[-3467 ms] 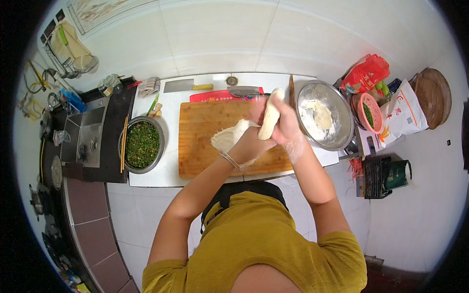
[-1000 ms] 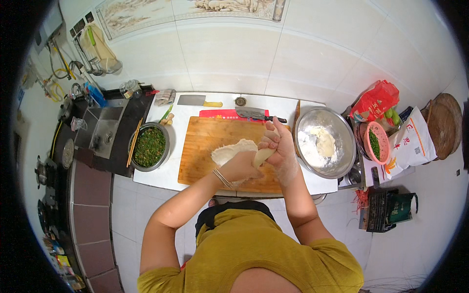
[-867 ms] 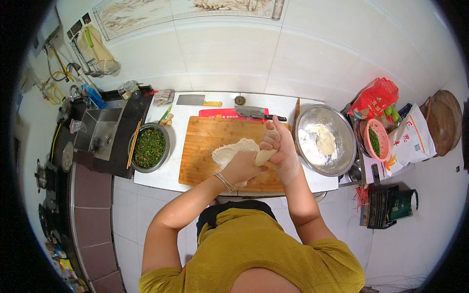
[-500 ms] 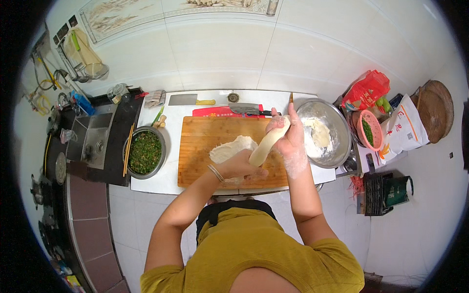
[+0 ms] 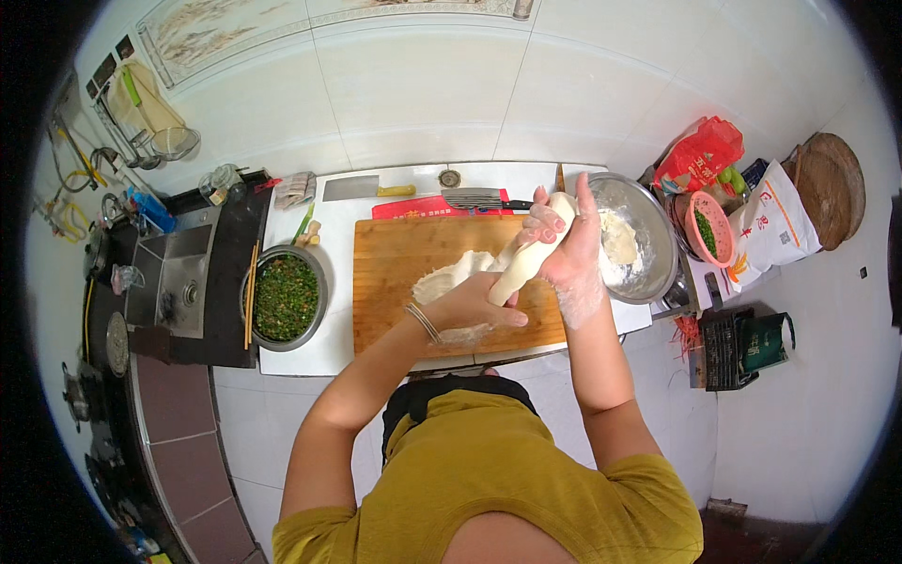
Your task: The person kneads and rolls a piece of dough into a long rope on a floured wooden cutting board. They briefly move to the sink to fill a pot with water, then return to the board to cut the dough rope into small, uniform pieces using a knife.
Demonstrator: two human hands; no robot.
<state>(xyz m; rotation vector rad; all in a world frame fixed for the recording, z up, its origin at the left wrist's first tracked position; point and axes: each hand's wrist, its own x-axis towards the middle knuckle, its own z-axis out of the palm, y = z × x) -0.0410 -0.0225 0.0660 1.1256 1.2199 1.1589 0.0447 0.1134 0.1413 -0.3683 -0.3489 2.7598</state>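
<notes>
A thick, pale rope of dough point(image 5: 528, 262) slants up to the right between my two hands, above the wooden cutting board point(image 5: 385, 273). My left hand point(image 5: 465, 305), with bracelets at the wrist, is closed around its lower end. My right hand point(image 5: 567, 246), dusted with flour down to the wrist, grips the upper end with its fingers curled over the dough. Below them, a patch of white flour point(image 5: 443, 280) lies on the board. To the right stands a metal bowl point(image 5: 658, 268) with another piece of dough point(image 5: 618, 238) and loose flour in it.
Left of the board is a bowl of chopped green filling point(image 5: 285, 299) with chopsticks point(image 5: 251, 293) across its rim. Behind the board lie a cleaver point(image 5: 351, 188) and a black-handled knife point(image 5: 484, 202). A pink basket point(image 5: 697, 211) and white sack point(image 5: 778, 226) stand at far right.
My right hand's fingers have curled further over the upper end of the dough. The dough rope looks shorter and thicker. My view has shifted slightly.
</notes>
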